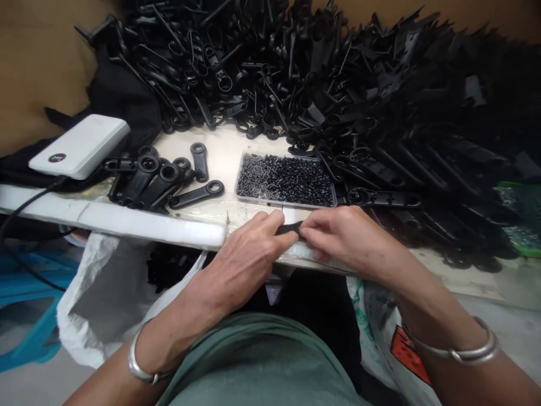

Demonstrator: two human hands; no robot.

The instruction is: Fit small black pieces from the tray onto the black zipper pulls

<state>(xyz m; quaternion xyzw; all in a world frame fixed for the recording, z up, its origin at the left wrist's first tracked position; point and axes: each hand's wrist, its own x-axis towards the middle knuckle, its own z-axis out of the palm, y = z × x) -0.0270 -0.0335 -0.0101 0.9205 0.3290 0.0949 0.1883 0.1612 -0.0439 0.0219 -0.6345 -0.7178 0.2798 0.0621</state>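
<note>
At the table's front edge, my left hand [253,248] pinches one end of a black plastic part [289,228], most of it hidden by fingers. My right hand [342,234] has its fingertips closed at the other end of that part; whether a small piece is also between them I cannot tell. Just beyond both hands lies a shallow clear tray [253,200] filled with tiny black pieces [291,177]. To the left rest several black ring-ended plastic arms [198,194], some piled on one another.
A large heap of black plastic parts [253,73] covers the back and right. A white power bank [80,146] with a cable stands at left. White foam [156,225] lines the front edge. A white sack [101,293] hangs below, and a green-edged container [524,220] sits far right.
</note>
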